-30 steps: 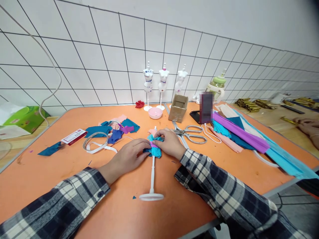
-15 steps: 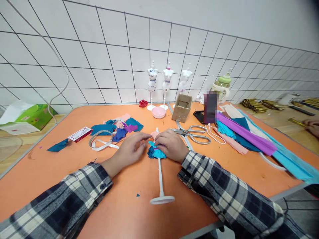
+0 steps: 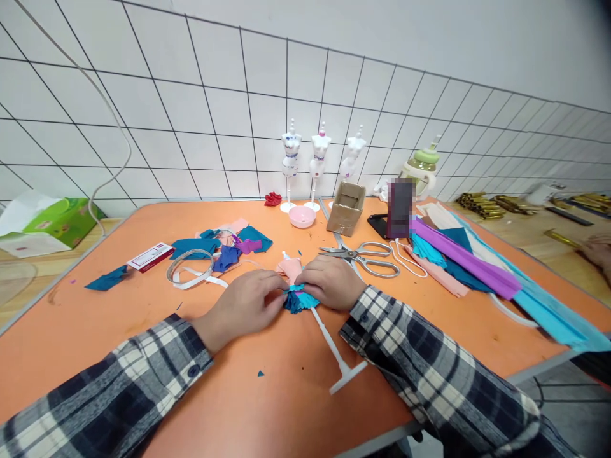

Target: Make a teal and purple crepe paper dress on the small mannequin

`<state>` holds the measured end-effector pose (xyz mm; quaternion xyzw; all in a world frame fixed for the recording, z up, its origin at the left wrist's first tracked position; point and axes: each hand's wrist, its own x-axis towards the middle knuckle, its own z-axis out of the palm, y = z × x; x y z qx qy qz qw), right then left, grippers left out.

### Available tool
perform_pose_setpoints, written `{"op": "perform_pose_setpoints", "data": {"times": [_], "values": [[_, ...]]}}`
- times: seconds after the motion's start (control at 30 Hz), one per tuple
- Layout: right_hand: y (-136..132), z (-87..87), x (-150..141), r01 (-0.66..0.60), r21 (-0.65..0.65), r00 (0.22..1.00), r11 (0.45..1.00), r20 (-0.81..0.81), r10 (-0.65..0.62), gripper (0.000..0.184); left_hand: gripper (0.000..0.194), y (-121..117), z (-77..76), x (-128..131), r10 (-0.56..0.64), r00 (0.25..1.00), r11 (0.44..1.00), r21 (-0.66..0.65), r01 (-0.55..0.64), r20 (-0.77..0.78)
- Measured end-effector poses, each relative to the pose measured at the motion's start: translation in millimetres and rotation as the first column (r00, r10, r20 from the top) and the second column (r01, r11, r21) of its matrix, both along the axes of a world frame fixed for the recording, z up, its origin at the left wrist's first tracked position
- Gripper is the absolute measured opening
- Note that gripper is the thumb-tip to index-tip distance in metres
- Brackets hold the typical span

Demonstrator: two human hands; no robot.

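Note:
A small mannequin (image 3: 292, 270) with a pink torso and a ruffled teal skirt (image 3: 298, 301) lies on the orange table (image 3: 143, 331), its white pole and base (image 3: 347, 375) pointing toward me and to the right. My left hand (image 3: 244, 304) pinches the skirt at the waist from the left. My right hand (image 3: 333, 282) grips the mannequin's waist from the right. Both wrists wear plaid sleeves.
Fabric scraps (image 3: 224, 248), white ribbon (image 3: 191, 272) and a red-and-white card (image 3: 150, 256) lie left of the hands. Scissors (image 3: 363, 257), a cardboard box (image 3: 347, 207), a pink bowl (image 3: 302, 216), three standing mannequins (image 3: 319, 159) and crepe paper (image 3: 477, 261) are behind and right. Another person's hand (image 3: 599, 251) is at far right.
The mannequin has swung so that its base points right instead of straight toward me. My left hand lifted off, then came back onto the skirt.

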<state>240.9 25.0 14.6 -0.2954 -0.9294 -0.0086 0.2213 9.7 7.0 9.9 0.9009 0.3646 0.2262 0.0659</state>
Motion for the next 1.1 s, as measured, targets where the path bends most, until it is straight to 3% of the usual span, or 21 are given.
{"op": "perform_pose_setpoints", "data": {"times": [0.17,0.33,0.5,0.6,0.73,0.9,1.1], "values": [[-3,-2.3,3,0.005,0.026,1.000,1.000,0.015,-0.006,0.016,0.025,-12,1.6,12,0.050,0.999,0.996,-0.078,-0.051,-0.018],[-5,1.3,10,-0.053,-0.017,0.998,0.998,0.040,0.054,0.028,0.011,-11,-4.7,15,0.022,0.999,0.999,0.037,-0.021,-0.042],[-4,3.3,9,-0.016,-0.061,0.997,0.998,0.072,0.020,0.039,0.013,2,-4.3,5,0.050,0.995,0.991,0.126,-0.039,-0.085],[-4,-0.5,1,0.052,-0.027,0.997,0.998,0.052,-0.050,0.043,0.022,14,-1.6,-7,0.056,0.997,0.988,0.149,-0.047,-0.059],[-6,-5.1,-5,0.103,0.006,0.994,0.995,0.040,-0.103,0.043,0.043,21,-2.7,-13,-0.025,0.999,0.990,0.138,0.020,0.032],[-7,-3.1,-2,0.083,0.069,0.997,0.994,-0.012,-0.082,0.035,0.024,16,-10.5,-4,-0.023,1.000,0.988,0.153,0.024,-0.010],[-10,4.8,-4,0.102,0.032,0.992,0.994,-0.081,-0.099,0.039,0.029,12,-3.6,-1,-0.024,1.000,0.992,0.125,0.021,0.018]]}}
